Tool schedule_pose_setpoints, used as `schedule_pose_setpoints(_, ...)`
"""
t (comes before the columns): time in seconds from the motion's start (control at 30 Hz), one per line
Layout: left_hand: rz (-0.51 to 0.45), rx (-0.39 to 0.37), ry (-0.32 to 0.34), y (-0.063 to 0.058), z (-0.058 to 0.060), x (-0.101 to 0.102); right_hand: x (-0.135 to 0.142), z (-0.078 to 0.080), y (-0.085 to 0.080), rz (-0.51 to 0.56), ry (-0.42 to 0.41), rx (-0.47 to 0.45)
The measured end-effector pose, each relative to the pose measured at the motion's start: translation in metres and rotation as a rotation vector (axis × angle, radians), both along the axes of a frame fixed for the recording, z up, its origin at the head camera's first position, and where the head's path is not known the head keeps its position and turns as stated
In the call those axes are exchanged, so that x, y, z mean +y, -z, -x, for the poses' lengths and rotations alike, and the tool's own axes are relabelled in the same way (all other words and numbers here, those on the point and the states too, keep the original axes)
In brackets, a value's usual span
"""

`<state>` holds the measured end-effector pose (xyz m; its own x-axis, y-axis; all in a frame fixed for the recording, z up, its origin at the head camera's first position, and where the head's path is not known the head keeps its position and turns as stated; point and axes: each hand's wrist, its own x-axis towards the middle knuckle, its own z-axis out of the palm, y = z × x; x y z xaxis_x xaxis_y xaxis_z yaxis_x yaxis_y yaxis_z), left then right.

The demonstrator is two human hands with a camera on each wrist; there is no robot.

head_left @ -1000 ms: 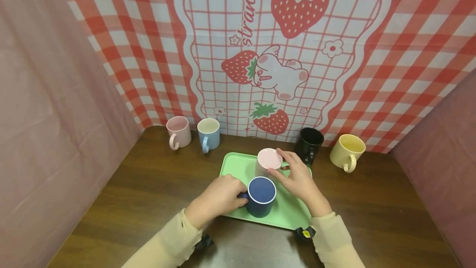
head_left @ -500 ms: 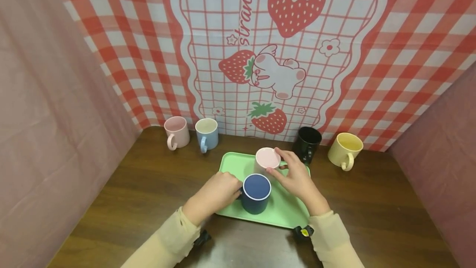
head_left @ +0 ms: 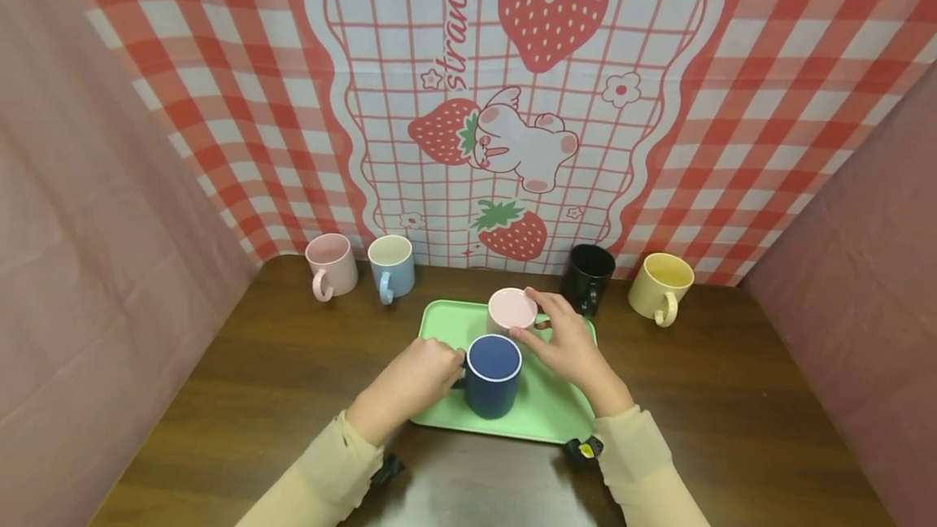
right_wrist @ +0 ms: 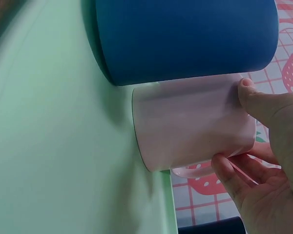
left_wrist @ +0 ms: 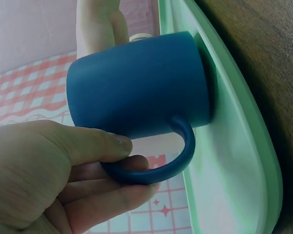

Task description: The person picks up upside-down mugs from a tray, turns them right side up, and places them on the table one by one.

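My left hand [head_left: 410, 381] grips the handle of a navy blue mug [left_wrist: 136, 87], thumb on top and fingers curled through the loop. This mug, with a white rim, is upright on the near part of a light green tray [head_left: 549, 413]. Just behind it, close to its wall, a pale pink mug [right_wrist: 195, 124] stands on the tray. My right hand [head_left: 567, 340] holds the pink mug by its upper wall, its thumb near the rim and fingers on the handle side. The blue mug partly hides the pink one in the head view.
At the table's [head_left: 241, 413] back left stand another pink mug [head_left: 340, 271] and a light blue mug [head_left: 395, 275]. A black mug [head_left: 588, 271] stands behind the tray's right corner, with a yellow mug [head_left: 651, 295] farther right. A strawberry-print cloth [head_left: 659, 161] hangs behind.
The blue mug has shifted slightly left on the tray, and my left hand now sits higher on its handle. The right hand keeps its hold. The head view has swung a little right.
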<state>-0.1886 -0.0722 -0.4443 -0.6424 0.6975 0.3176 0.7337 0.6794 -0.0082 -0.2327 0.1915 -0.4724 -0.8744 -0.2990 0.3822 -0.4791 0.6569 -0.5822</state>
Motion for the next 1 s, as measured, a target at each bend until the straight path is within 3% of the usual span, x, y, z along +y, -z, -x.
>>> schedule_pose_setpoints(0.3,-0.066,0.059,0.069,-0.001,0.003,-0.004,-0.002,0.002,0.0,0.004,-0.007,0.035)
schedule_pose_setpoints(0.57,-0.238,-0.041,0.054,-0.011,0.008,-0.014,-0.003,0.004,0.0,0.004,-0.009,0.006)
schedule_pose_setpoints(0.77,-0.411,-0.111,0.011,-0.01,0.015,-0.018,-0.002,0.001,-0.003,-0.001,0.003,-0.032)
schedule_pose_setpoints(0.9,-0.546,-0.235,-0.036,-0.006,0.019,-0.018,-0.002,0.001,-0.003,0.03,-0.011,-0.037)
schedule_pose_setpoints(1.0,-0.709,-0.468,-0.078,-0.002,0.02,-0.017,-0.002,0.002,-0.001,0.048,-0.014,-0.034)
